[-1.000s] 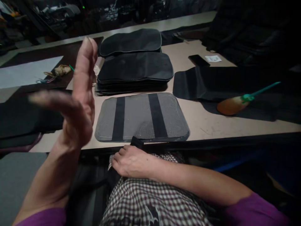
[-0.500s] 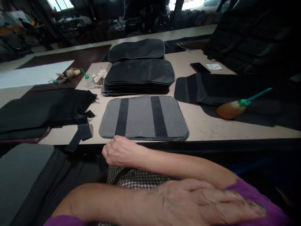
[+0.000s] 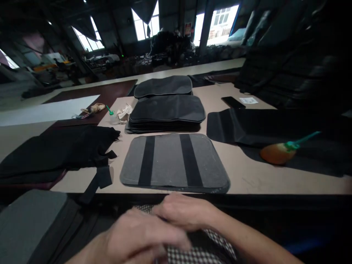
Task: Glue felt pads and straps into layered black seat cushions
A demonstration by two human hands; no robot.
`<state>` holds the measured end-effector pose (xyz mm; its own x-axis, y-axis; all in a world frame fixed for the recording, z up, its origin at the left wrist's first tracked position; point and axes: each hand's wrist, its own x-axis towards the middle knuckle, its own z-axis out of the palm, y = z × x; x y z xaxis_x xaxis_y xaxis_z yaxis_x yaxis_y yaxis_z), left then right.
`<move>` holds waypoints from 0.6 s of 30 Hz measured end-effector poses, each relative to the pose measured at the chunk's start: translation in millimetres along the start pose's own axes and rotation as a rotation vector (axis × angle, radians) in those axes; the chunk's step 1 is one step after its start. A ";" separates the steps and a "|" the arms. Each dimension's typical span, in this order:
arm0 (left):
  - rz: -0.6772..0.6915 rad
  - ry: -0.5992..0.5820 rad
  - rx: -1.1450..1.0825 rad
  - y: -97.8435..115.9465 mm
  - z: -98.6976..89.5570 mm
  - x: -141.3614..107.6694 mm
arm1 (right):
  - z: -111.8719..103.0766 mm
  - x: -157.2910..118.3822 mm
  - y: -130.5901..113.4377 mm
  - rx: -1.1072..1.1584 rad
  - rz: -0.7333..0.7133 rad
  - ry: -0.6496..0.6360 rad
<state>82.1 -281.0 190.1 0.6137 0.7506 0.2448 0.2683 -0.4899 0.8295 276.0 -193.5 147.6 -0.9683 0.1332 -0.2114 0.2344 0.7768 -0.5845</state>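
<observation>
My left hand [image 3: 140,233] is blurred low in the middle, over my checked lap [image 3: 195,255]. Its fingers reach loosely to the right, apart from the thumb, with nothing seen in them. Just behind it, below the table edge, my right hand [image 3: 184,211] is closed with its fingers curled under; anything inside is hidden. Nearest to both hands, a grey rounded panel [image 3: 167,161] lies flat at the table's front edge. Two black strips [image 3: 191,161] run across it from front to back.
Behind the panel stands a stack of black panels [image 3: 167,108]. At right, an orange bottle [image 3: 277,153] with a green nozzle rests on black material, below a phone [image 3: 233,102]. Black fabric [image 3: 60,146] lies at left, beside a small bottle [image 3: 112,117] and a crumpled cloth [image 3: 125,113].
My left hand has drawn back leftward from across my right forearm. My right hand has shifted right and lower, away from the panel's edge. The view has tilted up.
</observation>
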 end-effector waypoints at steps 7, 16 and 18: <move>-0.516 0.499 0.081 -116.6 -63.2 14.9 | 24.6 10.4 15.6 0.087 0.157 0.351; -0.326 0.223 0.495 -242.1 -92.8 71.0 | 49.8 52.4 54.6 -0.240 0.147 0.457; -0.310 0.205 0.547 -258.0 -100.5 85.2 | 54.8 61.6 64.7 -0.263 0.140 0.499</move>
<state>-9.4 -46.0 47.5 0.3083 0.9357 0.1714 0.7813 -0.3519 0.5156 236.3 -168.7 53.8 -0.8680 0.4705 0.1591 0.3959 0.8489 -0.3502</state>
